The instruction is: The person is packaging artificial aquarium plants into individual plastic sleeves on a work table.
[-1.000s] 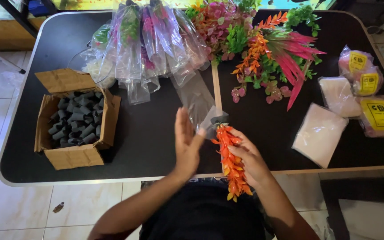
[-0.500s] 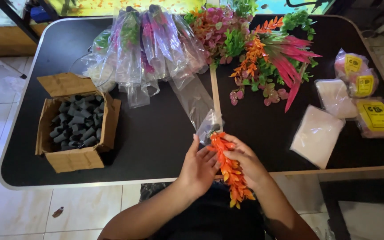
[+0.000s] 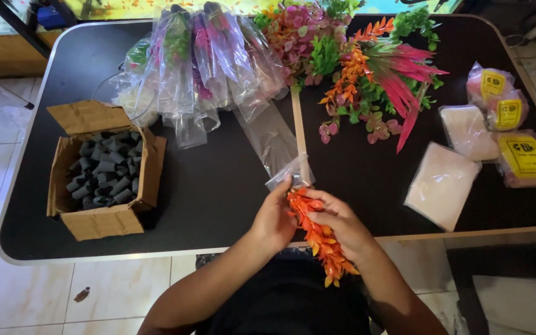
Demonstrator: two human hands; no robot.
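Observation:
An orange artificial plant sprig (image 3: pixel 319 239) lies between my two hands at the near edge of the black table (image 3: pixel 218 186). My right hand (image 3: pixel 337 223) is closed around its upper part. My left hand (image 3: pixel 275 217) pinches the mouth of a clear plastic sleeve (image 3: pixel 278 149) at the sprig's top end. The sleeve stretches away from me across the table. The sprig's tip hangs over the table edge toward my lap.
An open cardboard box (image 3: pixel 103 170) of several dark grey foam pieces sits at the left. Sleeved plants (image 3: pixel 200 56) lie at the back, loose colourful artificial plants (image 3: pixel 367 68) at the back right. Sealed bags (image 3: pixel 445 183) with yellow labels lie at the right.
My left hand moved from an open flat pose beside the sprig to gripping the sleeve's mouth at the sprig's top. The sprig shifted slightly toward the sleeve.

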